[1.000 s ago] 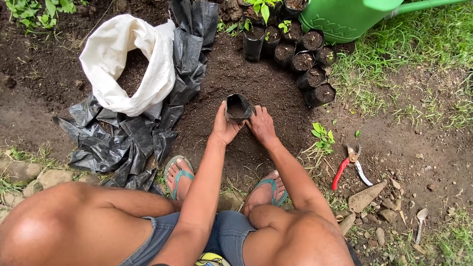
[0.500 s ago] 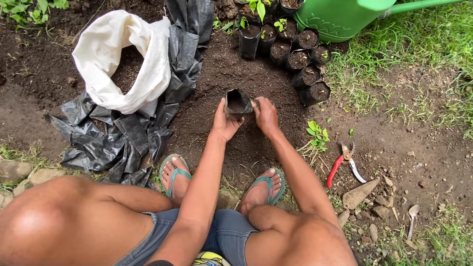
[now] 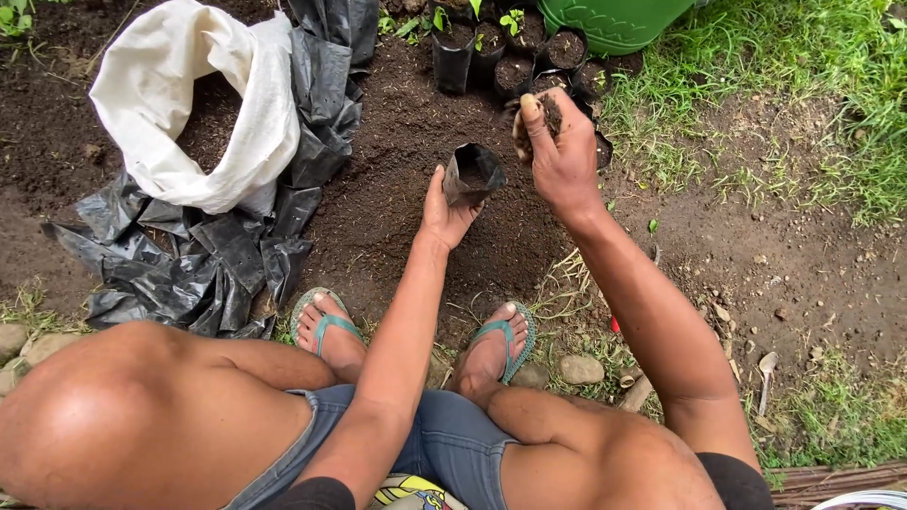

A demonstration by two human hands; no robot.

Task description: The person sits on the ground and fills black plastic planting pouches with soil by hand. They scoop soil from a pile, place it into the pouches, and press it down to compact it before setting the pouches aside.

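The bag [image 3: 472,174] is held open by the left hand [image 3: 444,215]; soil [image 3: 552,115] is cupped in the right hand [image 3: 560,156]. Filling seems underway; tipping over the mouth is called for.

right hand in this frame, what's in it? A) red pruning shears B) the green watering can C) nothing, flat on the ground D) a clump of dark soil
D: the right hand is raised with a clump of dark soil cupped in its fingers, just right of the small black grow bag that the left hand holds open.
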